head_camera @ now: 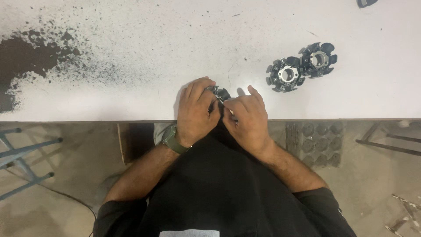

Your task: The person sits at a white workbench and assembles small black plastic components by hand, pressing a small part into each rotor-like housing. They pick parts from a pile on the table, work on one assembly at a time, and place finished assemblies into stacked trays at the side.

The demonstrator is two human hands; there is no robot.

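From the head view, my left hand (196, 109) and right hand (248, 116) close together around one small toothed ring part (219, 93) at the table's (131, 101) near edge. It sits between my fingertips, slightly nearer the left. Two matching rings (287, 74) lie well apart, farther right.

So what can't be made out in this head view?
- The small black and silver ring-shaped part: mostly covered by the left hand and right hand, so its shape and each grip on it are unclear.
- The dark object at the top edge: cut off by the frame.
- The two black toothed metal rings: too small to show fine detail.
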